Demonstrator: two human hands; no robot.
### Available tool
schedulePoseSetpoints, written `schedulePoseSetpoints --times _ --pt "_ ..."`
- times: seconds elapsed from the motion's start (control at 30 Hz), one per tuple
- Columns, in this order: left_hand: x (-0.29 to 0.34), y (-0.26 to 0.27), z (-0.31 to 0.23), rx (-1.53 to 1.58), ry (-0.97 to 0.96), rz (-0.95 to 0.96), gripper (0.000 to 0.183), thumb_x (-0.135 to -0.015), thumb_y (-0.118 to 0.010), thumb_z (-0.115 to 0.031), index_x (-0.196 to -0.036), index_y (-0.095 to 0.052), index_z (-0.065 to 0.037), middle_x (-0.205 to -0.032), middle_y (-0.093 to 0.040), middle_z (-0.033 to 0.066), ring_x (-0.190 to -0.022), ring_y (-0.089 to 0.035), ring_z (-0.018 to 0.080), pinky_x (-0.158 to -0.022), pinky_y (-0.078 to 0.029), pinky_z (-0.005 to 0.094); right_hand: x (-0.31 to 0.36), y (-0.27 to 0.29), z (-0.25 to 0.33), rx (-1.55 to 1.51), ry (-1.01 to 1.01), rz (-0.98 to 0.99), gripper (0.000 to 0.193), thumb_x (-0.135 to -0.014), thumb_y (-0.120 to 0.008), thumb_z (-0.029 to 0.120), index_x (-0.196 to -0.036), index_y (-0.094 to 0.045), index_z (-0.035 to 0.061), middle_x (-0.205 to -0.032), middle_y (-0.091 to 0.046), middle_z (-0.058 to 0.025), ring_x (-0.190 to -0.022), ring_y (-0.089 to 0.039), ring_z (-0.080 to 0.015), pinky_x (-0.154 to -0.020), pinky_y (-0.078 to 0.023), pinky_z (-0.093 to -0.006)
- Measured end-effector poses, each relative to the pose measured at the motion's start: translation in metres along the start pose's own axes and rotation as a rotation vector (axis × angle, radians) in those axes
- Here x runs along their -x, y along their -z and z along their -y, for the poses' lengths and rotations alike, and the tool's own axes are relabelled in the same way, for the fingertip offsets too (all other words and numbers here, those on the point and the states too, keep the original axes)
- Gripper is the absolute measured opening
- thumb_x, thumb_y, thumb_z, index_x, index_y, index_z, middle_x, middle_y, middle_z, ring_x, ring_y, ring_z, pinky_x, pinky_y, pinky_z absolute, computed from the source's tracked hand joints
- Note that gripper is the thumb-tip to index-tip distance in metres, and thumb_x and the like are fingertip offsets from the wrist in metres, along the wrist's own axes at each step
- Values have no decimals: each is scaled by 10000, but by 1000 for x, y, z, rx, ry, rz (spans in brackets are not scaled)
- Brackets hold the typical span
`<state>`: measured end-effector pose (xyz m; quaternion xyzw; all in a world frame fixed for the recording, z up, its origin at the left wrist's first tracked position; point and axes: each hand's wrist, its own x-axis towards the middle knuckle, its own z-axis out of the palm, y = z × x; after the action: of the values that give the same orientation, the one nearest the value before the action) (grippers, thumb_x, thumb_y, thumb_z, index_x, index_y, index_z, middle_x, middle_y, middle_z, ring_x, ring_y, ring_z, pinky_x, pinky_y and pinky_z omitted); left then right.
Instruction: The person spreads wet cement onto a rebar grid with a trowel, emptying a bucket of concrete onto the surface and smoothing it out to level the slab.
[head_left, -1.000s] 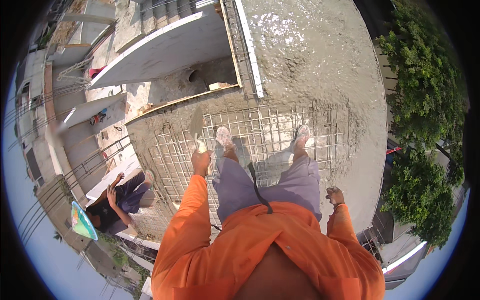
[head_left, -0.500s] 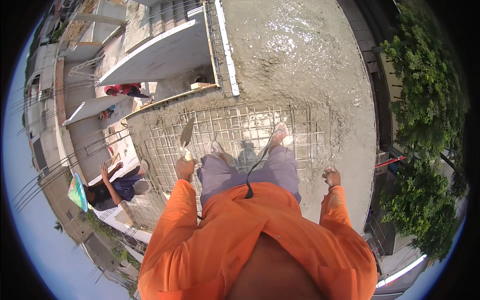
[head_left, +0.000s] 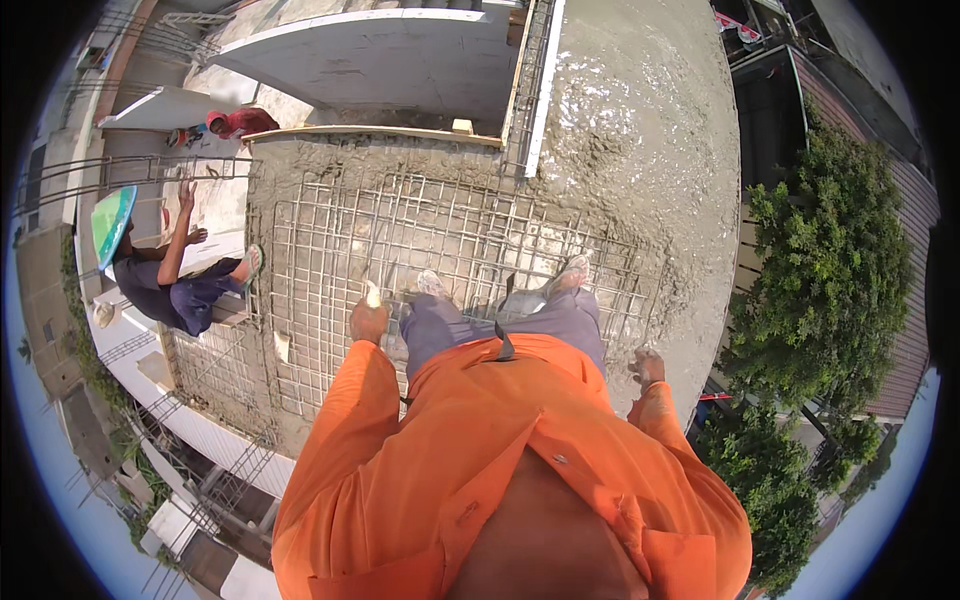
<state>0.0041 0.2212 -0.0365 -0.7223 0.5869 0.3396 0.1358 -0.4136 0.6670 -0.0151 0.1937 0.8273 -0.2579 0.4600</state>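
Trowel (head_left: pixel 372 295): pale handle end showing above the closed left hand (head_left: pixel 368 322), blade hidden or too small to tell; held at hip height over the mesh, left of the person's own legs.

Right hand (head_left: pixel 647 366): loosely curled, cement-smeared, holding nothing that shows; hangs beside the right thigh.

Orange shirt (head_left: pixel 500 470): long-sleeved, open at the front, filling the lower picture.

Grey trousers (head_left: pixel 500 325) and cement-caked shoes (head_left: pixel 432 284): both feet planted on the steel bars.

Rebar mesh (head_left: pixel 330 260): grid of steel rods, still bare across the middle and left of the slab; concrete not yet placed here.

Wet concrete (head_left: pixel 640 150): grey, rough, already poured on the right and far side, spreading up to the mesh edge; by the look of it roughly half the slab is covered and none of it smoothed.

Seated person (head_left: pixel 170 285): dark clothes, green conical hat, on the slab's left edge, one hand raised.

Timber form board (head_left: pixel 380 133): along the far edge.

Person in red (head_left: pixel 240 122): below, beyond the board.

Trees (head_left: pixel 830 270): green, right.

Packages, labels, signs: none legible.
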Motion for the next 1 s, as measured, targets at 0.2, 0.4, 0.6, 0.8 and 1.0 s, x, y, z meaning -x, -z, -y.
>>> schedulePoseSetpoints --times 0.2,0.4,0.6,0.8,1.0 --pt "-23 30 186 642 486 187 248 -694 -656 -187 -841 -571 -6 -631 -524 99 -514 -512 213 -437 -393 362 75 -94 44 445 53 139 250 -826 -498 304 -1013 -568 155 -856 -607 -5 -752 -621 -165 -595 -424 -342" --pt "2 78 260 838 588 26 200 -684 -684 -105 -766 -523 -20 -588 -485 63 -454 -467 173 -385 -352 349 112 -174 108 619 157 142 290 -819 -517 236 -1039 -593 64 -853 -618 -65 -708 -634 -181 -496 -456 -313" --pt "-11 84 293 890 620 -168 175 -639 -656 -102 -723 -541 -2 -533 -497 66 -418 -488 167 -399 -396 333 65 -229 144 789 310 266 291 -698 -656 125 -981 -604 78 -996 -595 -73 -844 -608 -226 -626 -520 -327" --pt "-29 121 294 1134 603 -136 127 -670 -628 -57 -691 -503 -52 -549 -466 23 -434 -446 116 -357 -325 281 2 -327 193 1054 565 446 329 -691 -663 97 -1012 -591 98 -980 -581 -87 -833 -598 -236 -669 -527 -329" --pt "-62 222 267 973 697 -142 134 -729 -621 -73 -799 -510 -50 -562 -457 21 -422 -425 114 -360 -339 278 11 -487 283 800 529 477 295 -826 -536 303 -1022 -590 89 -798 -583 -8 -674 -601 -137 -499 -399 -278"
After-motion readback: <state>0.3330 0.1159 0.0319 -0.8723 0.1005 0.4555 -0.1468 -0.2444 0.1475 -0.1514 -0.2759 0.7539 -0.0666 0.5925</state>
